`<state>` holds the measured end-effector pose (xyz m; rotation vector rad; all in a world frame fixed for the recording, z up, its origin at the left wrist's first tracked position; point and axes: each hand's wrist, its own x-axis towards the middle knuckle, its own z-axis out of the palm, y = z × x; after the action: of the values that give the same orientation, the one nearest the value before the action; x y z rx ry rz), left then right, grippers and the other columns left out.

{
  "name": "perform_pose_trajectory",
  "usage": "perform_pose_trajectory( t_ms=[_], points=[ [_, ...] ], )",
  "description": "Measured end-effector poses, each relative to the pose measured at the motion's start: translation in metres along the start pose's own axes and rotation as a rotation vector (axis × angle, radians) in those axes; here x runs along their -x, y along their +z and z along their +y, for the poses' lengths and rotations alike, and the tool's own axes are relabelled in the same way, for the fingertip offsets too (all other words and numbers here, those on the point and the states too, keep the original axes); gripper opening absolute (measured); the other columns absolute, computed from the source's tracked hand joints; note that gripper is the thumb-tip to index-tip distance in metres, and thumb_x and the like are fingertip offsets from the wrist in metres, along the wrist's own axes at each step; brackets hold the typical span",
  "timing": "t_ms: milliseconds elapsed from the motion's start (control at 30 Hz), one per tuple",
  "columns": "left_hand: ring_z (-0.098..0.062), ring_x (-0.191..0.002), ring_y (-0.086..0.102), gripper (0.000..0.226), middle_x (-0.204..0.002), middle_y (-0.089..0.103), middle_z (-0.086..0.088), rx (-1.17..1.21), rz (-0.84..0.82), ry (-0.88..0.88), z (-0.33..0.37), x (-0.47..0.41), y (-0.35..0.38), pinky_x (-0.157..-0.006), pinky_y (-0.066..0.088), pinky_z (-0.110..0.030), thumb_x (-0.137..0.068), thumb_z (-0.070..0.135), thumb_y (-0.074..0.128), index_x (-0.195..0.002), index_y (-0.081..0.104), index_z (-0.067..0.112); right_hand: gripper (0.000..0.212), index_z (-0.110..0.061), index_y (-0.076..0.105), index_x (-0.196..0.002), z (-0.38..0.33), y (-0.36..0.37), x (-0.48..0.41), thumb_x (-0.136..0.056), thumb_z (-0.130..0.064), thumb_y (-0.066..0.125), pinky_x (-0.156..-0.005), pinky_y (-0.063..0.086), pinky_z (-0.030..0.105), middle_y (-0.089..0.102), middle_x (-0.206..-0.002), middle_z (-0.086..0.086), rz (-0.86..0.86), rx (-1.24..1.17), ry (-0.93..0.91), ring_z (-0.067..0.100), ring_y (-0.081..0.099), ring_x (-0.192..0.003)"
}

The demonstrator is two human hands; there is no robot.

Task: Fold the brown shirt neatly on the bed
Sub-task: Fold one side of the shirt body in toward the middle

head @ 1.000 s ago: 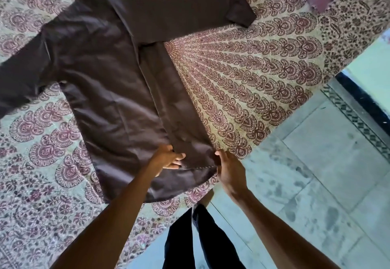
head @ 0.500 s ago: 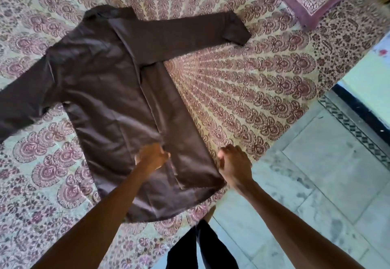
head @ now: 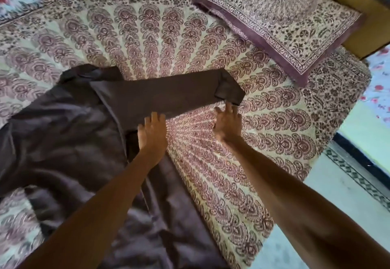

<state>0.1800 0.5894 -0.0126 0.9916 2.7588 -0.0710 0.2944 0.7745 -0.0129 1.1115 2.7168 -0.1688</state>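
Observation:
The brown shirt (head: 63, 125) lies spread on the patterned bed (head: 211, 163), collar at the far end, its right side folded inward along the body. One long sleeve (head: 164, 93) stretches out to the right across the bedspread, its cuff turned over at the end. My left hand (head: 152, 131) reaches with fingers apart to the sleeve's near edge at mid length. Fingers spread, my right hand (head: 229, 123) has its fingertips touching the cuff's lower edge. Neither hand has closed on the cloth.
A patterned pillow (head: 280, 22) with a purple border lies at the far right of the bed. A yellow headboard (head: 348, 5) stands behind it. The bed's edge and a pale tiled floor (head: 337, 205) are on the right.
Both hands have left the shirt's bottom hem and moved up to the outstretched right sleeve, opening as they went. The view has shifted forward over the bed.

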Motion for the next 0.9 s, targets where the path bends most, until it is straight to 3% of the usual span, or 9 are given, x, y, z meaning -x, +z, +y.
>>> perform_pose_trajectory(
  t_ms=[100, 167, 333, 467, 567, 633, 767, 833, 900],
  points=[
    [-0.031, -0.114, 0.051, 0.069, -0.134, 0.040, -0.013, -0.081, -0.030, 0.031, -0.003, -0.017, 0.007, -0.087, 0.047, -0.042, -0.078, 0.011, 0.069, -0.135, 0.031, 0.019, 0.063, -0.026, 0.043, -0.143, 0.011, 0.002, -0.036, -0.085, -0.019, 0.067, -0.117, 0.016, 0.058, -0.001, -0.162, 0.015, -0.045, 0.121, -0.028, 0.041, 0.006, -0.148],
    [-0.030, -0.114, 0.052, 0.073, -0.136, 0.039, -0.013, -0.130, -0.015, 0.049, -0.007, -0.023, 0.014, -0.087, 0.047, -0.042, -0.079, 0.011, 0.069, -0.139, 0.028, 0.021, 0.059, -0.025, 0.036, -0.147, 0.013, 0.004, -0.055, -0.092, -0.018, 0.057, -0.117, 0.010, 0.058, -0.003, -0.163, 0.015, -0.027, 0.154, -0.049, 0.040, 0.003, -0.149],
    [-0.026, -0.099, 0.059, 0.050, -0.117, 0.052, -0.006, -0.177, 0.053, 0.047, -0.019, -0.033, 0.022, -0.077, 0.049, -0.040, -0.083, 0.012, 0.064, -0.127, 0.042, 0.020, 0.060, -0.007, 0.029, -0.149, 0.007, 0.006, -0.082, -0.095, -0.021, 0.053, -0.117, 0.015, 0.059, 0.024, -0.158, 0.019, 0.020, 0.280, -0.041, 0.039, 0.020, -0.146],
    [-0.026, -0.086, 0.063, 0.031, -0.098, 0.059, -0.005, -0.194, 0.027, 0.028, -0.033, -0.035, 0.016, -0.067, 0.051, -0.038, -0.077, 0.013, 0.069, -0.106, 0.057, 0.017, 0.035, -0.008, 0.054, -0.130, 0.015, 0.007, -0.087, -0.096, -0.015, 0.052, -0.107, 0.038, 0.048, 0.055, -0.137, 0.012, 0.171, 0.134, 0.006, 0.030, 0.050, -0.126],
    [-0.039, -0.085, 0.062, 0.019, -0.097, 0.061, -0.013, 0.102, 0.050, -0.092, -0.045, -0.028, 0.001, -0.065, 0.052, -0.046, -0.082, 0.010, 0.061, -0.101, 0.058, 0.012, 0.034, -0.006, 0.067, -0.100, 0.004, -0.011, -0.063, -0.100, -0.034, 0.048, -0.061, 0.049, 0.029, 0.071, -0.088, 0.006, 0.373, -0.182, 0.056, 0.019, 0.063, -0.068],
    [-0.043, -0.091, 0.062, 0.020, -0.103, 0.062, -0.015, 0.390, 0.101, -0.292, -0.051, -0.022, -0.012, -0.072, 0.049, -0.050, -0.086, 0.011, 0.052, -0.105, 0.056, 0.015, 0.035, -0.008, 0.067, -0.095, -0.007, -0.029, -0.038, -0.095, -0.040, 0.055, -0.047, 0.045, 0.025, 0.066, -0.075, 0.003, 0.458, -0.417, 0.048, 0.016, 0.060, -0.056],
    [-0.040, -0.097, 0.062, 0.020, -0.105, 0.066, -0.016, 0.679, 0.209, -0.648, -0.071, -0.011, -0.027, -0.083, 0.050, -0.047, -0.088, 0.018, 0.048, -0.107, 0.055, 0.020, 0.023, -0.011, 0.059, -0.097, -0.038, -0.075, 0.028, -0.080, -0.011, 0.075, -0.053, 0.058, 0.030, 0.066, -0.076, 0.000, 0.516, -1.118, 0.114, 0.015, 0.066, -0.064],
    [-0.028, -0.082, 0.070, 0.026, -0.107, 0.067, -0.015, 0.981, 0.178, -0.805, -0.083, -0.011, -0.023, -0.073, 0.058, -0.044, -0.091, 0.031, 0.049, -0.112, 0.052, 0.017, 0.040, -0.020, 0.053, -0.109, -0.056, -0.106, 0.064, -0.078, -0.007, 0.077, -0.065, 0.062, 0.041, 0.068, -0.090, 0.011, 0.310, -1.480, 0.344, 0.021, 0.069, -0.076],
    [-0.020, -0.069, 0.071, 0.044, -0.112, 0.066, -0.016, 1.386, 0.122, -0.954, -0.089, -0.004, -0.024, -0.055, 0.059, -0.036, -0.093, 0.044, 0.052, -0.123, 0.047, 0.013, 0.047, -0.016, 0.051, -0.122, -0.070, -0.137, 0.101, -0.082, -0.004, 0.073, -0.071, 0.061, 0.035, 0.070, -0.100, 0.010, 0.055, -1.873, 0.469, 0.017, 0.071, -0.081]
  ],
)
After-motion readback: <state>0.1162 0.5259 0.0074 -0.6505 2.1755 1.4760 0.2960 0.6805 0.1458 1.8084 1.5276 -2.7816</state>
